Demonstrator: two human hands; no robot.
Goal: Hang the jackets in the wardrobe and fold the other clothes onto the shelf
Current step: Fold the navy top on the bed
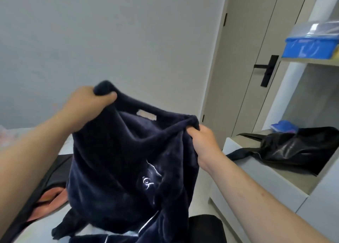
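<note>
Far left: a crumpled salmon-pink cloth [49, 197] lies on the pale bed [63, 148], partly under a dark piece. I judge it is unsorted.

My left hand [88, 103] grips one end of the top edge of the dark navy fleece garment [119, 169]. The fingers are curled over the edge and the thumb is pressed on the fabric.

The garment hangs between both hands, raised above the bed with its lower end trailing onto it. The small white neck label [146, 114] faces me. I judge the spread top edge is meant to show the shape, so I can decide whether to hang or fold.

My right hand [203, 141] is closed in a fist round the other end of the edge, bunching the fleece.

Right: a glossy black garment [293, 151] is slumped on the grey lower shelf [286, 176] and looks unfolded. Above it, a blue plastic box with a clear lid [310, 46] sits on an upper shelf.
</note>
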